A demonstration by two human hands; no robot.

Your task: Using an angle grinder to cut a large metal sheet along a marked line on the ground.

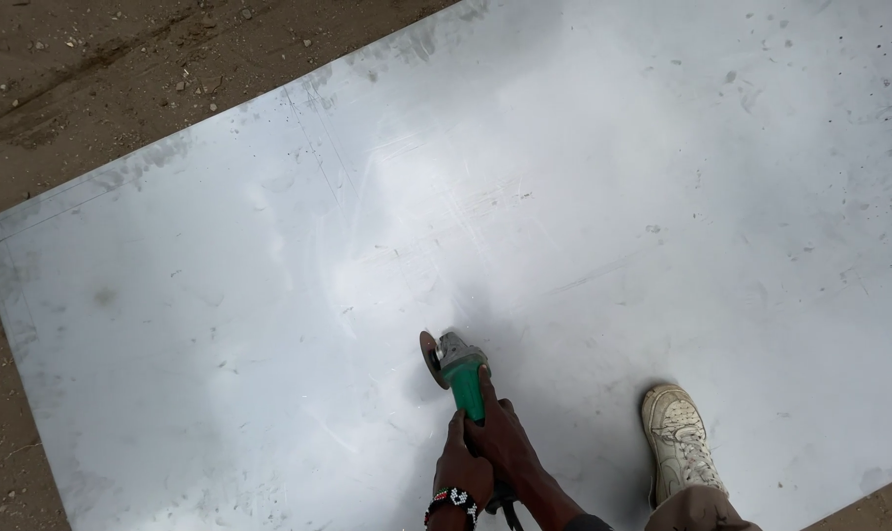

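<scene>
A large shiny metal sheet (584, 177) lies flat on bare ground and fills most of the view. Both my hands grip a green angle grinder (463, 377) low in the middle. My left hand (460, 462), with a beaded wristband, holds the rear of the body. My right hand (505, 433) wraps the body just behind the head. The grinder's round disc (429, 358) stands on edge against the sheet. Faint scribed lines run across the metal near the disc.
My foot in a white sneaker (678, 438) stands on the sheet to the right of the grinder. Brown dirt with small stones (121, 79) borders the sheet at the top left and along the left edge.
</scene>
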